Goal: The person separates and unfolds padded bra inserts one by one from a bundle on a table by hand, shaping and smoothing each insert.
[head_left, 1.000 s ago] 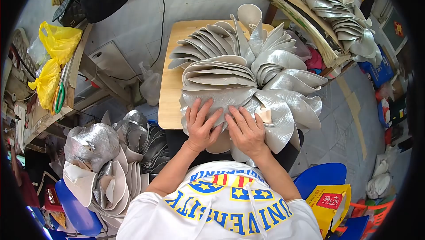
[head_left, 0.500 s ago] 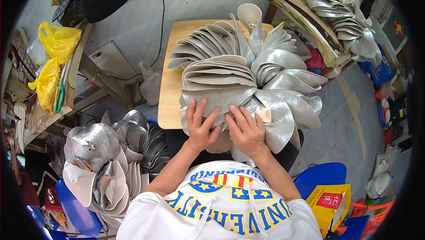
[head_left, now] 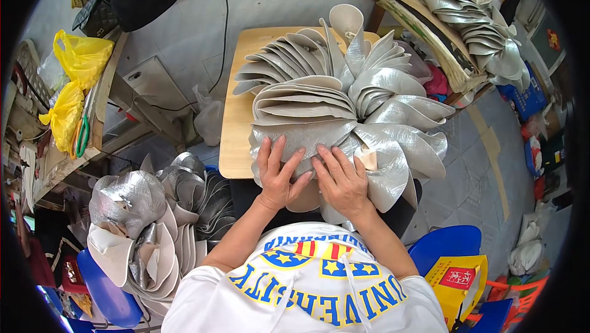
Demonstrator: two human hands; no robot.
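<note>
A large bundle of curved, silver-faced felt pieces [head_left: 307, 131] fans out over the light wooden table top [head_left: 236, 148] and past its near edge. The pieces are pale grey on one side and shiny on the other. On the near part of the bundle, my left hand [head_left: 279, 176] lies with fingers spread over a grey piece. Close to its right, my right hand [head_left: 341, 182] rests on the bundle with its fingers stretched out. A small beige tab [head_left: 368, 160] shows on a silver piece beside the right fingertips. What lies under both palms is hidden.
More felt pieces are piled at lower left [head_left: 163, 253] on a blue chair [head_left: 104, 290]. Another stack [head_left: 467, 23] sits on a board at upper right. Green-handled scissors [head_left: 82, 136] and yellow bags [head_left: 83, 59] are at left. A yellow bag [head_left: 458, 281] stands lower right.
</note>
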